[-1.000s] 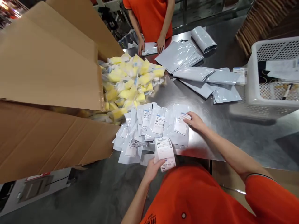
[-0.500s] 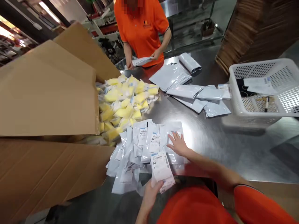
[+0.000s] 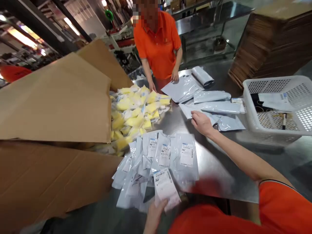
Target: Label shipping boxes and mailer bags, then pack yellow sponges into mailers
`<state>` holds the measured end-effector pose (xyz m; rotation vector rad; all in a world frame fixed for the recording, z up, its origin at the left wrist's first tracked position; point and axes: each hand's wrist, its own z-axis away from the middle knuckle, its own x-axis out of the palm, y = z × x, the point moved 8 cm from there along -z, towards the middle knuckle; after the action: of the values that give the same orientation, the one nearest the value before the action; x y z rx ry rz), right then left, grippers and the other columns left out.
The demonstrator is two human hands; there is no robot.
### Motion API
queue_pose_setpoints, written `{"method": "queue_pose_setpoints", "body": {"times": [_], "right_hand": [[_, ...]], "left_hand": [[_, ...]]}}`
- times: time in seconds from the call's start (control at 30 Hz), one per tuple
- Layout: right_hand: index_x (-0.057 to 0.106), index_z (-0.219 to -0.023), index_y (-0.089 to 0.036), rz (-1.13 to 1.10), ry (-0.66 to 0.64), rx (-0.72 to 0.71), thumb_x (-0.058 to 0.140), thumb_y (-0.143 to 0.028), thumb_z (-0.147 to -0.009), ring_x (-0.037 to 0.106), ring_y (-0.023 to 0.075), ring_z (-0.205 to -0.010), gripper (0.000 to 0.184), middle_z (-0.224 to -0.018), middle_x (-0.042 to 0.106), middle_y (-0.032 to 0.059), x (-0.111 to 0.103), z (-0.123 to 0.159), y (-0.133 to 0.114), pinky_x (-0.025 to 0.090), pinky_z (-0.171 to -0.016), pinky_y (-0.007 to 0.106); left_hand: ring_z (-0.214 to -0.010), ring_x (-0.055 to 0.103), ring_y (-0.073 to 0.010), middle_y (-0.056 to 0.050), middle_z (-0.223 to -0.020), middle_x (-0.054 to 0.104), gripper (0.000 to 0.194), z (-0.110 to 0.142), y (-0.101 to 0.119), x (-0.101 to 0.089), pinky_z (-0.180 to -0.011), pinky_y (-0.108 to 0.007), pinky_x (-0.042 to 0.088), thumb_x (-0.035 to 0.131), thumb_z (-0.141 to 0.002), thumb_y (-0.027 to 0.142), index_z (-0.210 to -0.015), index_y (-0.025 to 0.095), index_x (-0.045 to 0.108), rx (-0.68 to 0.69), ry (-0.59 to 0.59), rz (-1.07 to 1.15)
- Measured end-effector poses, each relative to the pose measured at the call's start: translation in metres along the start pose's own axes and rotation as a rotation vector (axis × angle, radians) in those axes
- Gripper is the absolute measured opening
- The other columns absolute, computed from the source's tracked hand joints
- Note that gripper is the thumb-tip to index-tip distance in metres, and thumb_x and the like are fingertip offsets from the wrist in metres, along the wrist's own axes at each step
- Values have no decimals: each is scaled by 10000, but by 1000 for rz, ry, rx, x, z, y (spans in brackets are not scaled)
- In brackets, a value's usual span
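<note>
My left hand (image 3: 156, 213), low in the head view, is closed on a small stack of white shipping labels (image 3: 166, 188) with printed text and barcodes. My right hand (image 3: 201, 123) reaches forward, its fingers pinched at the edge of a flat grey poly mailer (image 3: 184, 110). That mailer lies partly under other folded mailers (image 3: 219, 107). Between my hands and the carton, several labelled mailers (image 3: 164, 156) overlap at the table's near edge. The rightmost labelled mailer (image 3: 187, 172) lies flat with its label face up.
A large open carton (image 3: 56, 107) stands at left, with yellow-and-white wrapped packets (image 3: 133, 113) heaped beside it. Across the steel table (image 3: 226, 162), a co-worker (image 3: 158, 45) in orange handles flat mailers (image 3: 182, 87). At right are a white basket (image 3: 273, 130) and stacked cardboard (image 3: 268, 42).
My right hand has left the rightmost labelled mailer and moved forward and right to the loose mailers. My left hand still holds the labels. The co-worker's hands have come down and apart.
</note>
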<state>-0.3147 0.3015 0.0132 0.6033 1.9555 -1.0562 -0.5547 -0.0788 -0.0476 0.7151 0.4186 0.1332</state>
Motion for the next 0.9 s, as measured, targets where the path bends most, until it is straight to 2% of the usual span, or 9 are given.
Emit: {"method": "queue_pose_setpoints", "body": {"times": [0.07,0.13,0.23,0.4,0.47,0.53,0.63,0.77,0.9], "right_hand": [[624,-1096,-157,-148,-55,-89,387,-224,-940,490,283,-1278,290,-1364,554,158,13,41,-63,396,-1078,454],[629,-1086,-153,-296,-225,-126,433,-212,-911,501,307,-1270,270,-1355,563,168,38,85,-117,410,-1065,486],[637,-1050,-139,-602,-500,-19,492,-229,-879,561,327,-1195,242,-1269,618,183,78,140,-165,433,-1034,520],[489,-1332,-219,-1186,-675,247,409,-417,-962,626,211,-1077,427,-1285,612,114,89,158,-181,542,-861,378],[526,-1302,-239,-1310,-806,286,599,-398,-860,626,189,-1028,475,-1236,628,80,82,159,-188,531,-820,320],[619,-1139,-217,-1257,-884,302,720,-338,-741,624,166,-889,428,-1046,666,37,77,161,-191,507,-754,280],[634,-924,-189,-1219,-838,358,708,-343,-731,586,139,-753,258,-857,638,-4,70,167,-192,462,-677,254],[593,-962,-208,-1250,-735,355,678,-338,-734,577,153,-766,276,-844,621,-11,65,176,-201,456,-678,266],[582,-1141,-220,-1108,-597,241,708,-310,-704,574,213,-999,464,-1126,621,62,51,176,-207,476,-839,341]], "left_hand": [[-1041,671,-400,-127,-989,770,618,2,11,5,-998,-516,494,782,-514,688,-853,172,796,78,-64,22],[-1025,678,-375,-133,-1009,766,567,5,18,7,-988,-500,501,757,-608,650,-882,154,794,130,-121,35],[-1029,683,-339,-131,-1067,754,522,14,19,7,-983,-463,507,726,-697,592,-960,145,784,145,-176,32],[-1075,662,-309,-103,-1112,745,483,29,20,6,-1013,-407,484,693,-752,543,-1021,150,773,179,-260,-24],[-1085,648,-303,-87,-1125,739,428,32,21,7,-1018,-384,471,661,-798,494,-1031,152,772,231,-292,-62],[-1088,632,-303,-87,-1131,730,393,33,20,6,-1005,-369,468,633,-836,433,-1064,138,758,252,-311,-84],[-1124,606,-302,-116,-1250,668,544,31,17,2,-972,-362,481,689,-802,333,-1305,139,619,210,-334,-9],[-1183,579,-277,-115,-1493,462,887,25,37,-7,-895,-309,514,789,-678,254,-1480,260,408,235,-249,153],[-786,649,-177,-87,-1042,700,400,20,66,-4,-690,-262,514,738,-719,350,-1061,152,676,265,-120,220]]}}
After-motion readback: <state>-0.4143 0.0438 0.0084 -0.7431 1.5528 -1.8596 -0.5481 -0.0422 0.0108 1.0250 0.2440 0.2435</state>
